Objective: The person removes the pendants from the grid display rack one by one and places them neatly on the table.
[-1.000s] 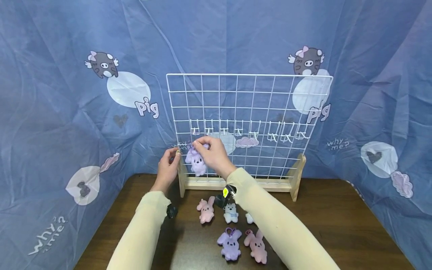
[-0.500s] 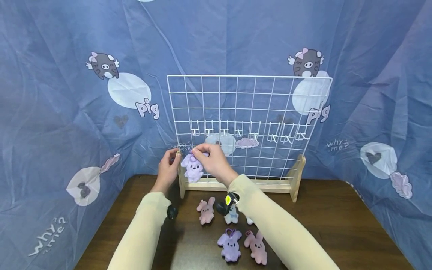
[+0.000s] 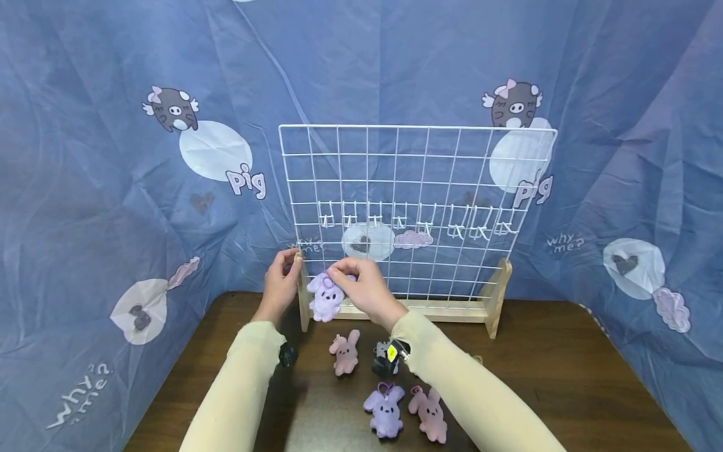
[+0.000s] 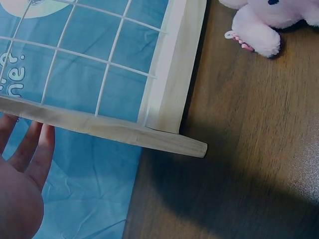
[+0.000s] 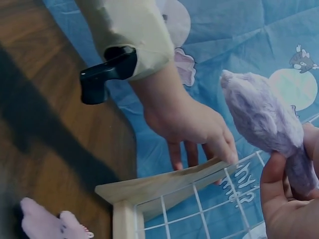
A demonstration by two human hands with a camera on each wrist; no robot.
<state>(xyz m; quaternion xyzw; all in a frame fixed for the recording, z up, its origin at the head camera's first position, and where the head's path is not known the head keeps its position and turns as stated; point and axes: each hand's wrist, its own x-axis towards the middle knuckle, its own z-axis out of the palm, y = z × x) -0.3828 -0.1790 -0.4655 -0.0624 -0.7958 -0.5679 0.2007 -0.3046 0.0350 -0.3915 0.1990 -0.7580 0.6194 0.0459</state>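
Observation:
My right hand [image 3: 366, 287] pinches a purple bunny plush keychain [image 3: 326, 304] near its ears and ring, in front of the lower left of a white wire grid rack [image 3: 418, 128]. In the right wrist view the same bunny [image 5: 264, 112] shows side-on, between thumb and fingers. My left hand [image 3: 280, 279] grips the top of the rack's left wooden upright [image 3: 305, 307], thumb on the near edge and fingers behind. A row of white wire hooks [image 3: 425, 229] runs across the grid.
On the brown table [image 3: 542, 376] lie a pink bunny plush [image 3: 346, 358], a second purple bunny [image 3: 386, 414] and another pink bunny [image 3: 430, 417]. A greyish plush [image 3: 380, 349] is partly covered by the right wrist camera. A blue patterned cloth [image 3: 361, 63] hangs behind the rack.
My right hand has come down the grid with the purple bunny, away from below the leftmost hook, shifting slightly left and then back right. The left hand has stayed on the upright.

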